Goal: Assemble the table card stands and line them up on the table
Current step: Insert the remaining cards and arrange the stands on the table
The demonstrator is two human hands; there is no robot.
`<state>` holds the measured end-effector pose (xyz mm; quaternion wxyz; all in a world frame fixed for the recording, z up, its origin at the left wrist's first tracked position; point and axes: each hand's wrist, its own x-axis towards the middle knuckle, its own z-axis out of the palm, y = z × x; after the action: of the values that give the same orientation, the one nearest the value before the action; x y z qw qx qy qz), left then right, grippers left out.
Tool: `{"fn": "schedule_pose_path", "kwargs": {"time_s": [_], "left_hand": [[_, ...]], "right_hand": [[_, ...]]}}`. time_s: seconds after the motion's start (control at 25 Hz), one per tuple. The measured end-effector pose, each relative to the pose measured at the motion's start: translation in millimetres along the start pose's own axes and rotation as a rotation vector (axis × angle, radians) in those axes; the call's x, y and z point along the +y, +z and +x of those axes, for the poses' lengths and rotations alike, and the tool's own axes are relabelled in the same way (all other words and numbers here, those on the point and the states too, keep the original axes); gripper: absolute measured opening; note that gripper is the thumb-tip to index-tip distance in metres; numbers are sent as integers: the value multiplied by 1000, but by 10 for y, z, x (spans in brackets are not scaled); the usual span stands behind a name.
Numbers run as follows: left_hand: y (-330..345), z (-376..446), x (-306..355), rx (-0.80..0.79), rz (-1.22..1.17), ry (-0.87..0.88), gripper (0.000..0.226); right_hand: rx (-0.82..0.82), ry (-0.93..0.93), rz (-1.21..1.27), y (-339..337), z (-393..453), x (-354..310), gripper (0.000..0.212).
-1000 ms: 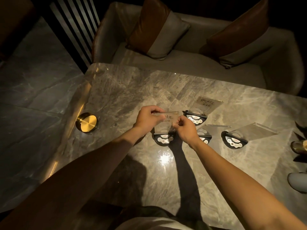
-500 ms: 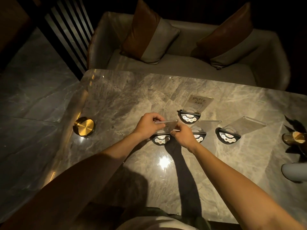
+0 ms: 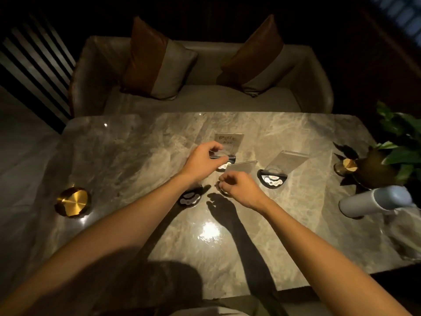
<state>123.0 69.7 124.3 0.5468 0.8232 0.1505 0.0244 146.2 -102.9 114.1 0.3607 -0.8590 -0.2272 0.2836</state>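
Observation:
On the marble table [image 3: 127, 156] lies a bare black half-round base [image 3: 190, 199] under my left wrist. My left hand [image 3: 201, 161] pinches a clear acrylic panel [image 3: 222, 156], lifted above the table. Behind it stands a stand with a written card [image 3: 229, 140]. My right hand [image 3: 240, 187] hovers with curled fingers over another base [image 3: 222, 191], which it mostly hides; whether it holds anything is unclear. A clear panel [image 3: 242, 167] rises just behind its fingers. To the right is a complete stand [image 3: 272, 177] with a leaning clear panel.
A round brass object [image 3: 73, 201] sits near the table's left edge. At the right edge are a potted plant [image 3: 387, 163], a small dark cup [image 3: 344, 166] and a pale grey cylinder [image 3: 373, 201] lying down. A sofa [image 3: 205, 99] with two cushions runs behind the table.
The clear panel has come off the near base, which now lies bare. My left hand rose with the panel; my right hand let go and dropped right. The view shifted right.

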Motion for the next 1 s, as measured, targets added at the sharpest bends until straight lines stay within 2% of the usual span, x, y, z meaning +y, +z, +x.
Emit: {"fn": "schedule_pose_path", "kwargs": {"time_s": [0.16,0.28,0.36,0.52,0.68,0.8,0.88,1.0], "left_hand": [[343,260,131,-48,66,4,39],[613,418,163,-106,202,-31,43],[766,494,181,-148,307,-84,43],[985,532,131,-206,403,-169,40],[1102,513,130,-165,471,-210,46],[1131,456,194,-101,528,-231,29],[1134,383,248,-58,586,-243,25],[1161,277,276,14,590,-293,19]], "right_hand": [[207,-44,-18,-585,-105,145,17],[349,-52,-231,-994,-48,402,18],[395,-31,-341,-1229,0,637,26],[362,-70,-552,-1481,49,1075,48],[314,-186,-710,-1662,203,1291,58],[237,-204,-675,-1795,334,1329,63],[161,-217,-643,-1833,358,1387,58],[48,-242,-633,-1919,369,1503,30]]}}
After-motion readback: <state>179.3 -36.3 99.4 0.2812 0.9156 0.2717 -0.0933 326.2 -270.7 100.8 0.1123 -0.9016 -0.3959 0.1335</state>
